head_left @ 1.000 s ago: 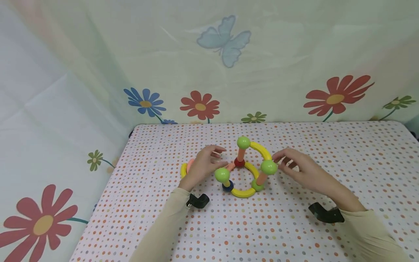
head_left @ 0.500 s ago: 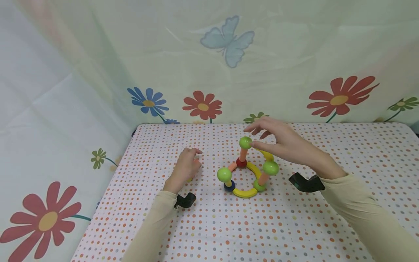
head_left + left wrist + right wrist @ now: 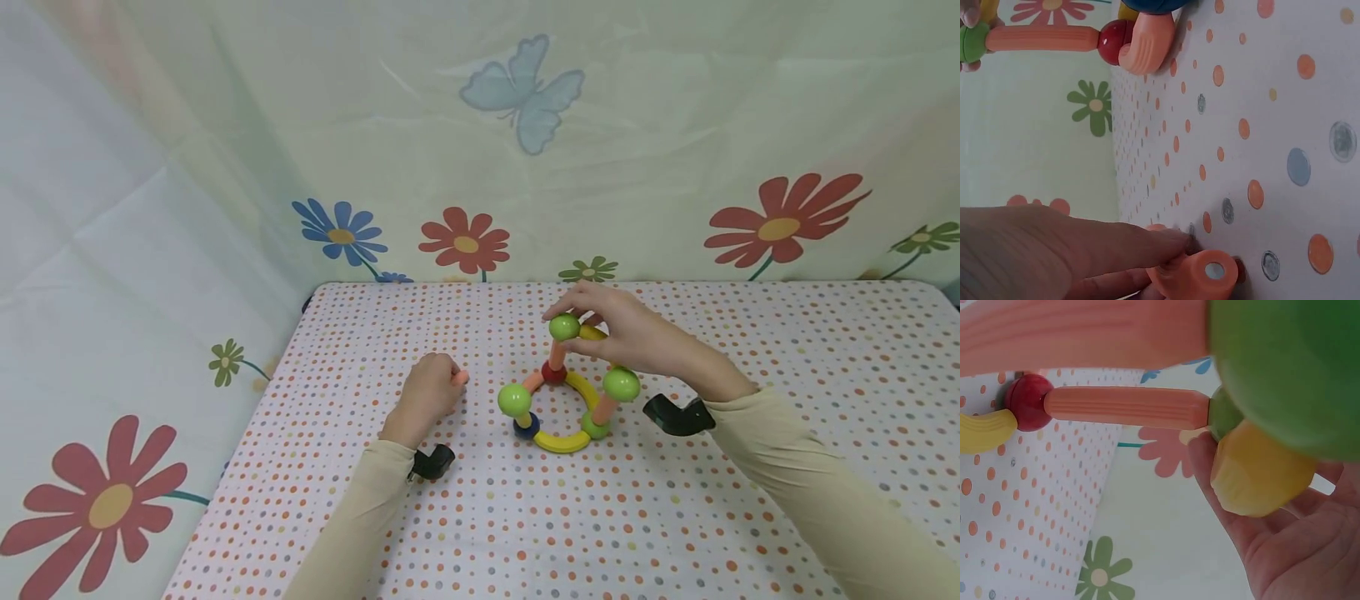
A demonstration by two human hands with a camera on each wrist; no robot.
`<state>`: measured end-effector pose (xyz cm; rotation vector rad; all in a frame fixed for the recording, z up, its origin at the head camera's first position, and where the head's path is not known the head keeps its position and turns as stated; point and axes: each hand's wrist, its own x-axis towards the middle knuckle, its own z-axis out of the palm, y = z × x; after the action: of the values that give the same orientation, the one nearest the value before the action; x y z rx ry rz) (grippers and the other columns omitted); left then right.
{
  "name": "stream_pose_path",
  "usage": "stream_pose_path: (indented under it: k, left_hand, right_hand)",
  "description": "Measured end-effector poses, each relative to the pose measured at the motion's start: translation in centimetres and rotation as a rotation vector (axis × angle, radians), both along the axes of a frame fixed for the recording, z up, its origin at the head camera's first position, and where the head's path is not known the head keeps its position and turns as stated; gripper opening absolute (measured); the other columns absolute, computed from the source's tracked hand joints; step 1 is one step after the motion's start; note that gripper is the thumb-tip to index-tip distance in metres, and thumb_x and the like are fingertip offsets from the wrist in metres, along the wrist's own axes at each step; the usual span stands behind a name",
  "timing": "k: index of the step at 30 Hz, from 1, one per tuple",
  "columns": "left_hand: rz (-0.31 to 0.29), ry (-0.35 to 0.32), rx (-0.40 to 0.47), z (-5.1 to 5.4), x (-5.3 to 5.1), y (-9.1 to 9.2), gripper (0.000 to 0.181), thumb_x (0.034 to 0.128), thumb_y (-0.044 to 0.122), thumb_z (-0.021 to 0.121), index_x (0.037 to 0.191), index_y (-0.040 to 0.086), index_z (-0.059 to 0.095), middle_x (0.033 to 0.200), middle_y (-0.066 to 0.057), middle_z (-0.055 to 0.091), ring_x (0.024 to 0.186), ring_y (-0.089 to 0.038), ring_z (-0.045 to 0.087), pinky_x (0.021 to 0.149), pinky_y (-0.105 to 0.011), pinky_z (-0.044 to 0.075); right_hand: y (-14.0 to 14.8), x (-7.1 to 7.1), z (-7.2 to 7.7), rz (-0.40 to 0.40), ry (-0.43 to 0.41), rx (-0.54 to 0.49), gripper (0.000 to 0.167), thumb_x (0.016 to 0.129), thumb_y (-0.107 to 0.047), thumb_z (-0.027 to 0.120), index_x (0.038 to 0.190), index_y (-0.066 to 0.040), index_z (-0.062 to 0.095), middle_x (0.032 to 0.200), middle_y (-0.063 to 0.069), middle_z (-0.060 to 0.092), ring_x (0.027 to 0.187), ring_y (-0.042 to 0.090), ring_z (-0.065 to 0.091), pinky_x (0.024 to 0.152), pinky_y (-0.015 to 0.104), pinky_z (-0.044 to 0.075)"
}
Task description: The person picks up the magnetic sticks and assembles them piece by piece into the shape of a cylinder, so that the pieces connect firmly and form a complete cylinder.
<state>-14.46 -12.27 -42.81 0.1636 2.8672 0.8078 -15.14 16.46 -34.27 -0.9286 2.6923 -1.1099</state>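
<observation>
A magnetic stick-and-ball frame stands on the table. Its base ring has a red ball (image 3: 554,372), a dark blue ball (image 3: 527,427) and a lower green ball (image 3: 596,427). Upright rods carry green balls on top, one at front left (image 3: 514,400) and one at right (image 3: 622,385). With thumb and fingers, my right hand (image 3: 637,333) grips the back top green ball (image 3: 564,326), where a yellow curved rod (image 3: 592,332) joins. Left of the frame, my left hand (image 3: 427,396) pinches a salmon curved rod (image 3: 1200,275) low at the table; its metal end shows in the left wrist view.
The dotted tabletop (image 3: 540,517) spreads around the frame, its back edge against a flowered curtain (image 3: 637,125). Black wrist mounts sit on the left wrist (image 3: 432,462) and right wrist (image 3: 678,415).
My left hand has moved left, away from the frame, and taken hold of the salmon curved rod. My right hand has gone from beside the right top ball to grip the back one.
</observation>
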Motion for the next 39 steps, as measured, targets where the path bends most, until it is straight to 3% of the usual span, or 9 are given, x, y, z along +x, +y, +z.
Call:
stream_pose_path:
  k: [6, 10, 15, 18, 20, 27, 32, 36, 39]
  left_hand:
    - [-0.032, -0.072, 0.145, 0.0, -0.1, 0.0, 0.018, 0.106, 0.015, 0.061, 0.108, -0.003, 0.063, 0.069, -0.007, 0.064, 0.054, -0.013, 0.06, 0.051, -0.023, 0.043]
    - [-0.066, -0.072, 0.211, 0.4, -0.6, -0.1, 0.021, 0.1059, 0.017, 0.062, 0.114, -0.002, 0.063, 0.066, -0.005, 0.067, 0.06, -0.014, 0.063, 0.058, -0.025, 0.047]
    - [-0.057, -0.064, 0.292, 1.5, -1.1, 0.2, 0.027, 0.1039, 0.024, 0.068, 0.12, 0.003, 0.069, 0.091, -0.005, 0.074, 0.079, -0.015, 0.071, 0.069, -0.029, 0.053]
    - [-0.081, -0.044, 0.335, 2.8, -1.2, 1.0, 0.029, 0.1002, 0.025, 0.074, 0.122, 0.006, 0.072, 0.103, -0.004, 0.074, 0.09, -0.017, 0.072, 0.071, -0.03, 0.056]
    - [-0.119, -0.016, 0.352, 3.8, -1.2, 1.6, 0.03, 0.0984, 0.026, 0.076, 0.122, 0.008, 0.074, 0.102, -0.002, 0.075, 0.095, -0.018, 0.071, 0.072, -0.031, 0.057]
    - [-0.258, 0.031, 0.377, 7.0, -0.8, 3.8, 0.028, 0.0988, 0.028, 0.076, 0.12, 0.009, 0.076, 0.066, 0.001, 0.07, 0.095, -0.016, 0.069, 0.07, -0.03, 0.056]
    - [-0.318, 0.043, 0.376, 7.9, -0.7, 4.9, 0.025, 0.0979, 0.022, 0.077, 0.119, 0.008, 0.077, 0.079, 0.0, 0.072, 0.091, -0.017, 0.067, 0.066, -0.027, 0.054]
    - [-0.341, 0.056, 0.373, 7.9, -0.9, 5.3, 0.024, 0.097, 0.02, 0.078, 0.117, 0.008, 0.077, 0.097, -0.001, 0.073, 0.091, -0.019, 0.067, 0.066, -0.026, 0.055]
    - [-0.345, 0.038, 0.381, 7.7, -1.1, 5.1, 0.025, 0.0979, 0.022, 0.077, 0.118, 0.008, 0.076, 0.098, -0.003, 0.075, 0.092, -0.018, 0.068, 0.07, -0.027, 0.055]
  right_hand:
    - [0.0, 0.1, -0.3, -0.01, -0.024, -0.024, 0.037, 0.09, 0.001, 0.08, 0.125, -0.001, 0.07, 0.119, 0.01, 0.066, 0.103, 0.025, 0.062, 0.091, 0.048, 0.058]
    - [0.1, 0.0, -0.5, -0.005, -0.026, -0.037, 0.037, 0.09, 0.002, 0.08, 0.125, -0.001, 0.069, 0.12, 0.011, 0.066, 0.105, 0.027, 0.064, 0.093, 0.051, 0.058]
    - [0.1, 0.0, -0.6, 0.006, -0.013, -0.043, 0.037, 0.09, 0.001, 0.08, 0.125, -0.001, 0.068, 0.122, 0.011, 0.067, 0.104, 0.028, 0.066, 0.094, 0.053, 0.056]
    - [0.2, 0.0, -0.6, 0.007, -0.012, -0.043, 0.036, 0.09, 0.001, 0.08, 0.124, -0.002, 0.068, 0.122, 0.011, 0.067, 0.105, 0.028, 0.066, 0.095, 0.054, 0.056]
    - [0.2, 0.0, -0.6, 0.005, -0.013, -0.043, 0.036, 0.09, 0.001, 0.08, 0.124, -0.002, 0.068, 0.122, 0.011, 0.067, 0.106, 0.029, 0.067, 0.095, 0.055, 0.056]
    - [0.2, 0.0, -0.6, 0.008, -0.005, -0.053, 0.036, 0.09, 0.003, 0.08, 0.123, -0.001, 0.068, 0.12, 0.012, 0.067, 0.105, 0.03, 0.067, 0.094, 0.056, 0.056]
    - [0.2, 0.1, -0.7, 0.01, -0.017, -0.066, 0.036, 0.09, 0.001, 0.08, 0.123, -0.002, 0.068, 0.12, 0.011, 0.067, 0.105, 0.029, 0.066, 0.094, 0.055, 0.056]
    - [0.3, 0.1, -0.7, 0.009, -0.03, -0.073, 0.036, 0.09, 0.0, 0.08, 0.123, -0.004, 0.069, 0.12, 0.01, 0.067, 0.105, 0.028, 0.066, 0.09, 0.051, 0.056]
    - [0.3, 0.0, -0.7, 0.008, -0.033, -0.064, 0.036, 0.09, -0.001, 0.081, 0.124, -0.004, 0.069, 0.121, 0.01, 0.067, 0.106, 0.028, 0.066, 0.09, 0.049, 0.055]
